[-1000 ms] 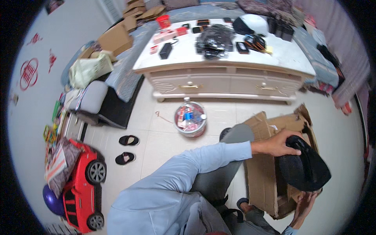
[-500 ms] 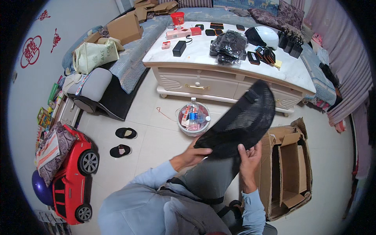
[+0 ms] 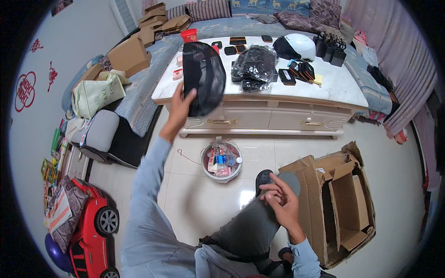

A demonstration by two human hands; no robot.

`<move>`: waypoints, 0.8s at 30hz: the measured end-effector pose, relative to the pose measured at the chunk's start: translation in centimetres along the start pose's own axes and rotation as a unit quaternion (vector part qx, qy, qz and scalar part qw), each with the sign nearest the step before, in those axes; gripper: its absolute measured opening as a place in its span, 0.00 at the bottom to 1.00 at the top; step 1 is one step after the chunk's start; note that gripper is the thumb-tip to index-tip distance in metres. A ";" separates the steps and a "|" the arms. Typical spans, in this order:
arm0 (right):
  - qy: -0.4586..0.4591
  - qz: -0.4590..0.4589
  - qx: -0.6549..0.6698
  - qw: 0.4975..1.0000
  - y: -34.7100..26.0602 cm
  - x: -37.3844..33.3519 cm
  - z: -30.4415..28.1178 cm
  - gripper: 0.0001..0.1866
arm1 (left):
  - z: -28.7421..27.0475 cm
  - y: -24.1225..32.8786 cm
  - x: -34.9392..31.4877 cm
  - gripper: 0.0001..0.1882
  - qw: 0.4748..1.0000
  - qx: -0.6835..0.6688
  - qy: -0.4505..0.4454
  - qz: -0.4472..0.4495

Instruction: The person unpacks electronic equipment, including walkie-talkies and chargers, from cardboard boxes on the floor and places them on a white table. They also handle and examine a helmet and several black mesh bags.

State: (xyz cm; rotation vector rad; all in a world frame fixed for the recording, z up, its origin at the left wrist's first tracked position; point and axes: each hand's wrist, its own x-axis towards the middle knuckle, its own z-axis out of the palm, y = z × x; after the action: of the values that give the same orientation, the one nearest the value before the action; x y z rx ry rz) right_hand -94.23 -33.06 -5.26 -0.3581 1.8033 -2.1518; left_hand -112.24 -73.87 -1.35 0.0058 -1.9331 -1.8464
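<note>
My left hand [image 3: 178, 109] is raised over the near left edge of the white-topped table. Its fingers and thumb grip a thin black half-moon of mesh fabric [image 3: 204, 78] with a solid dark band, much like a flattened mesh cap; its exact kind I cannot make out. Above my right leg is my right hand [image 3: 283, 204], holding nothing, with the index finger stretched and the others loosely bent. Just behind it shows a grey rounded shape [image 3: 291, 181] that is partly hidden. On the table [image 3: 338, 85] lies a dark pile in clear plastic [image 3: 255, 65].
Orange-edged black devices [image 3: 303, 71], a white helmet [image 3: 301, 46] and a red tub [image 3: 188, 35] stand on the table. Below it sits a bin with bottles [image 3: 222, 162]. An open cardboard box [image 3: 320, 204] is at right, a red toy car [image 3: 90, 231] at left.
My left hand has carried the black mesh piece up and left to the table edge. My right hand has let go of it and stays low. The view has shifted slightly.
</note>
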 end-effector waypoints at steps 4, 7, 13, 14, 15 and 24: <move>0.025 0.036 -0.003 0.999 -0.5 1.2 -1.3 0.28 | -0.2 -8.8 16.6 0.29 0.994 0.108 -0.012 0.025; 0.032 0.045 0.005 0.998 -0.5 2.0 -1.7 0.27 | -0.6 -13.6 21.2 0.30 0.914 0.404 0.021 0.022; 0.091 0.061 -0.011 0.994 0.3 1.3 -5.5 0.25 | 10.2 -15.3 19.5 0.26 0.839 0.449 0.090 0.293; 0.104 0.056 -0.011 0.993 0.5 0.9 -6.1 0.24 | 12.8 -13.9 18.9 0.28 0.837 0.429 0.029 0.339; 0.117 0.051 -0.010 0.992 0.5 0.6 -6.6 0.24 | 14.8 -12.6 18.6 0.30 0.828 0.408 -0.031 0.383; 0.123 0.057 -0.016 0.991 0.0 -1.1 -7.2 0.24 | 18.5 -10.9 21.8 0.20 0.887 0.335 -0.063 0.310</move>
State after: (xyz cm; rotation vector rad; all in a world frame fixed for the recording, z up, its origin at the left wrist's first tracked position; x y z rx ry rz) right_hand -95.97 -26.08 -6.49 0.0061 1.9374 -2.1675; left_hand -141.17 -64.34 -4.45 -0.4643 -2.2199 -0.7411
